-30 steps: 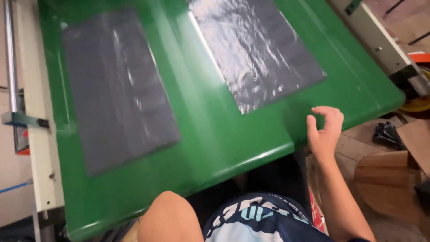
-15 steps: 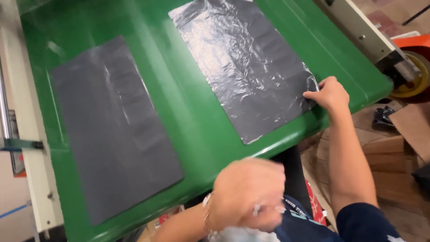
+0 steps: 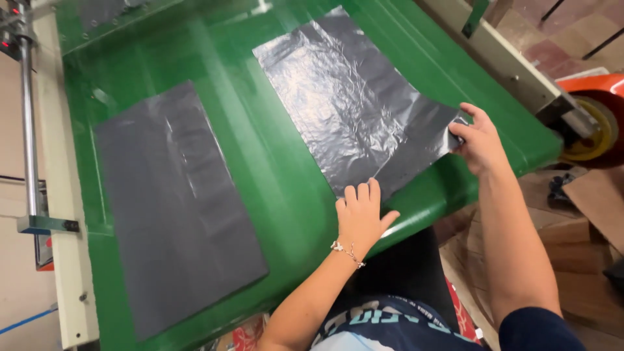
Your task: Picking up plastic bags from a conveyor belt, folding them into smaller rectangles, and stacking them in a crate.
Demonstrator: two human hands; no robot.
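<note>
**Two grey bags on a green belt, both hands at the right-hand one**

Belt (image 3: pixel 273 169): broad, glossy green, sloping away from the person; its near edge curves down over the lap. A cream side rail (image 3: pixel 58 214) runs along its left, with a steel rod (image 3: pixel 26 123) standing beside it.

Right bag (image 3: pixel 351 104): thin grey plastic sheet, crinkled and shiny, lying flat on the belt at a slant, its near end close to the belt's edge.

Left bag (image 3: pixel 175 208): matching grey sheet, smoother and duller, flat on the belt, well apart from both hands.

Left hand (image 3: pixel 361 218): open, palm down, fingers together and thumb spread; fingertips rest on the near corner of the right bag, the heel of the hand on bare belt. A thin bracelet (image 3: pixel 346 251) sits at the wrist.

Right hand (image 3: pixel 480 140): fingers curled shut, pinching the right-hand corner of the same bag at the belt's far right side; the corner is slightly lifted and creased in the grip.

Surroundings: brown cardboard (image 3: pixel 598 201) on the floor to the right; an orange-framed wheel (image 3: pixel 595 127) beyond the belt's right rail; reddish floor tiles (image 3: pixel 565 32) at the top right
</note>
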